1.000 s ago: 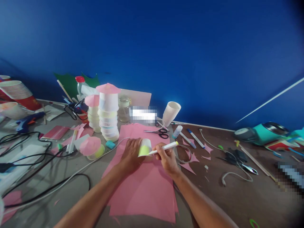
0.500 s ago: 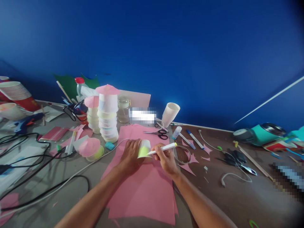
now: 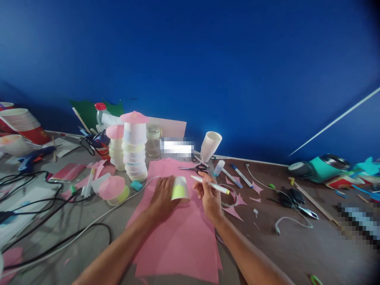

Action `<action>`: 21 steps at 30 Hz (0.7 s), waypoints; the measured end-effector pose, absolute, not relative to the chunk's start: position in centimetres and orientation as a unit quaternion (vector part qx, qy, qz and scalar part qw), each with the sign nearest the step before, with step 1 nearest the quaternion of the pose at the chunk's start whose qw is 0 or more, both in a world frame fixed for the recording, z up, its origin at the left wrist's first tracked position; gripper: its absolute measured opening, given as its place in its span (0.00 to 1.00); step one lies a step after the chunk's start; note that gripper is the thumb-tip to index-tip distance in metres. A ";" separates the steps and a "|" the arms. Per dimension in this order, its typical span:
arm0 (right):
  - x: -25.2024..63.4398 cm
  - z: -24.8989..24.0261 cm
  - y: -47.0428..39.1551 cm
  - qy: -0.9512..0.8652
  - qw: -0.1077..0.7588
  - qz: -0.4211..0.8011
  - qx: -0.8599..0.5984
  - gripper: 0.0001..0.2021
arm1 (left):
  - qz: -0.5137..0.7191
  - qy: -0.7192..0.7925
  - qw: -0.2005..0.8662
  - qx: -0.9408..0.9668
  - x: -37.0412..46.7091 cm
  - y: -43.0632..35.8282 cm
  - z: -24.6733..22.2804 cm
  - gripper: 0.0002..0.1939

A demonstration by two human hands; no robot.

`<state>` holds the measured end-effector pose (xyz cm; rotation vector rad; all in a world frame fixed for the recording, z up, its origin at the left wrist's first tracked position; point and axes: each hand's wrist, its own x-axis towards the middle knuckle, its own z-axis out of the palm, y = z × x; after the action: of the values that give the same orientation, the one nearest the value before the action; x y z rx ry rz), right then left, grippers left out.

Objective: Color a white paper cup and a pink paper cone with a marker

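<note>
My left hand (image 3: 162,194) is closed on the left side of a small white paper cup (image 3: 179,189), which lies on its side with a yellow-green band near its rim. The cup rests over pink paper sheets (image 3: 178,245). To its right, my right hand (image 3: 209,198) holds a white marker (image 3: 214,185) with a yellow end; the marker's tip points up and left, apart from the cup. Black-handled scissors (image 3: 199,168) lie at the top of the pink paper, behind the cup.
Stacked cup towers with pink paper roofs (image 3: 135,117) stand back left, beside a glass jar (image 3: 153,144). Cables (image 3: 97,217) cross the left side. A glue stick (image 3: 219,168), markers (image 3: 242,175), pink scraps (image 3: 233,213) and a teal bottle (image 3: 322,172) are on the right.
My right hand has drawn back to the right, and the marker's tip has left the cup's coloured band. The marker now slants the other way. My left hand still holds the cup.
</note>
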<state>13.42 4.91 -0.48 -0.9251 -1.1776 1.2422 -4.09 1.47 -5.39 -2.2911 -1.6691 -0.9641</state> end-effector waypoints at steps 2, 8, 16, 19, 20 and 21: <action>13.3 -0.8 5.0 -0.494 0.572 0.499 -0.424 0.22 | -0.330 -0.559 0.085 -0.756 -4.2 1.5 -5.6 0.33; 13.7 -1.3 3.9 -0.646 0.555 0.339 -0.399 0.13 | -0.367 -0.573 0.088 -0.727 -4.1 1.4 -5.6 0.34; 13.6 -1.7 3.6 -0.801 0.479 0.203 -0.296 0.19 | -0.419 -0.590 0.026 -0.690 -3.8 1.0 -4.9 0.33; 13.5 -1.9 3.8 -0.809 0.487 0.154 -0.291 0.21 | -0.430 -0.595 0.001 -0.679 -3.7 1.0 -4.8 0.35; 13.5 -2.1 3.9 -0.812 0.492 0.127 -0.286 0.21 | -0.431 -0.601 -0.006 -0.673 -3.7 1.0 -4.7 0.36; 13.6 -2.2 3.9 -0.816 0.496 0.101 -0.279 0.22 | -0.429 -0.606 -0.014 -0.670 -3.6 1.0 -4.7 0.37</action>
<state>13.61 3.94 -2.16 -0.6771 -1.9774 0.2443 -3.61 1.01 -4.72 -2.1225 -1.9200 -1.3609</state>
